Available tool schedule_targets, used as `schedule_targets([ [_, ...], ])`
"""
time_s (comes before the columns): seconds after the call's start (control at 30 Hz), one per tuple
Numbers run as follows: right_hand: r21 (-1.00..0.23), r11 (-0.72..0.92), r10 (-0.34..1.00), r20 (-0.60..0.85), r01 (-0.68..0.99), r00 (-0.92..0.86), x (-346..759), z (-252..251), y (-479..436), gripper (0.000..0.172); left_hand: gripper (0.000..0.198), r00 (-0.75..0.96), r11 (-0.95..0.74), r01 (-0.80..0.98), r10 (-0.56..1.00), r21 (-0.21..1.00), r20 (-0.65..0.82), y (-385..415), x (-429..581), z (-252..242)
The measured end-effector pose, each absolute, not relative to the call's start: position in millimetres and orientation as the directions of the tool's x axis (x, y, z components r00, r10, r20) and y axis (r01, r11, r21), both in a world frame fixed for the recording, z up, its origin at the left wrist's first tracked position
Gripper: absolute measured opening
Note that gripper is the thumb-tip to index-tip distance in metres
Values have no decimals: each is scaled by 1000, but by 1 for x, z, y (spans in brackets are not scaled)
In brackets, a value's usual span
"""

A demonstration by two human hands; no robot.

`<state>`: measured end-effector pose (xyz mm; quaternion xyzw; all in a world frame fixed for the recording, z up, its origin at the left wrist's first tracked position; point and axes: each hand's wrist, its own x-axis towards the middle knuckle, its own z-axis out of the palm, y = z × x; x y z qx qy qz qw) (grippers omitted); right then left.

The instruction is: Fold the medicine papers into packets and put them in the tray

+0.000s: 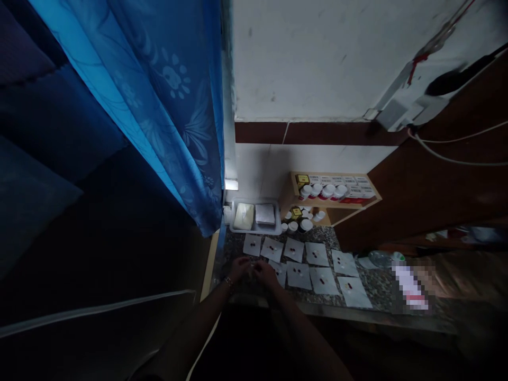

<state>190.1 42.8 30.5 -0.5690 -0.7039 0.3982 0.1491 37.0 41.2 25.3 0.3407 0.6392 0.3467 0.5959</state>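
My left hand [239, 269] and my right hand [265, 272] come close together over the near left part of the speckled counter [379, 286]. Their fingers are bent inward around something small and pale, too dark and small to name. Just beyond them, a square white paper [246, 250] carries a few dark pills. Several more such papers, one a white sheet [298, 283], lie in two rows to the right, with small dark and light pills on them. Part of one paper [282, 266] is hidden behind my right hand.
A clear plastic tray [243, 230] with stacked paper stands at the back, beside a wooden shelf [337, 203] holding white bottles [327, 191] and boxes. A blue curtain [174, 116] hangs on the left. A plastic bottle [381, 259] lies at the right; a power strip [408, 103] hangs above.
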Motion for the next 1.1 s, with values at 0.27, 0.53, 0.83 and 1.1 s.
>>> schedule_targets([
  [0.27,-703,102,887,-255,704,-384,193,34,38,14,6,163,572,383,732,726,-662,55,18,38],
  [0.53,-653,140,883,-257,744,-392,193,48,42,12,21,189,447,510,775,735,-603,67,20,38],
  [0.83,-685,164,877,-227,710,-422,195,39,43,13,17,103,412,515,840,751,-532,63,33,32],
  [1.1,-762,119,890,-203,636,-409,196,32,41,8,18,164,139,423,960,895,-227,53,30,35],
])
